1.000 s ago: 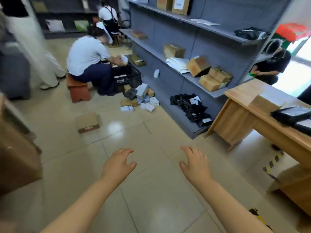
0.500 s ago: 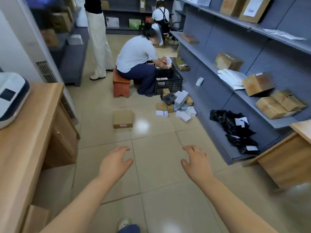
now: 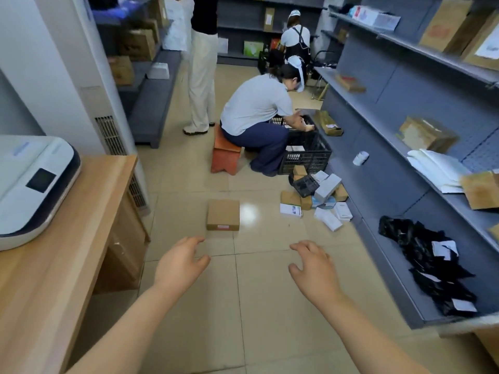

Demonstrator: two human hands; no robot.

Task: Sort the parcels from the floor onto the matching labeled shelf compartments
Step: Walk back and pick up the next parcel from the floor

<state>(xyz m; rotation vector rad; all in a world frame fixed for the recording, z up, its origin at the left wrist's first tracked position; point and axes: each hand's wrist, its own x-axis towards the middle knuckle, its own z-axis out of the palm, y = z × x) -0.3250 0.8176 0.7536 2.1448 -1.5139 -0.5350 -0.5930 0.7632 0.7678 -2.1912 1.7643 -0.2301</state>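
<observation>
Far left: wooden desk (image 3: pixel 54 265) bearing white machine (image 3: pixel 32 184), cut off by frame edge. Lower centre: left hand (image 3: pixel 179 263) and right hand (image 3: pixel 314 268), apart, fingers spread, empty. Mid-frame on floor: cardboard box (image 3: pixel 223 214), flat, label facing hands. Rightward: parcel heap (image 3: pixel 318 195) against grey shelving (image 3: pixel 383 125); labels unreadable.

Shelf boxes (image 3: pixel 456 25) cut off at right edge, parcel labels (image 3: pixel 223 227) too small to read
</observation>
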